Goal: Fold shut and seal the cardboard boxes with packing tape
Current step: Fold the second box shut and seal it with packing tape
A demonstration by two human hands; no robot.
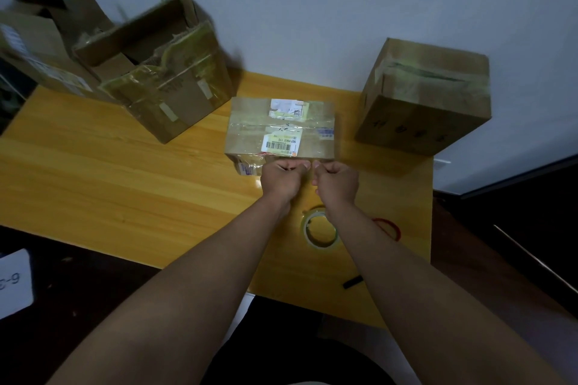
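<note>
small box (281, 126): flaps closed, taped | left hand (281, 180), right hand (336, 181): fingers curled at its near edge, grip unclear

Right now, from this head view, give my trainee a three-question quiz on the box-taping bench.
1. True or false: the roll of clear packing tape sits on top of the small labelled box.
2. Which carton has its flaps open? A) the torn carton at the left B) the taped carton at the right
3. Fill in: the left hand and the right hand meet at the small box's ____ edge.

Key: 1 false, it lies on the wooden table under the right forearm; 2 A; 3 near.
</note>
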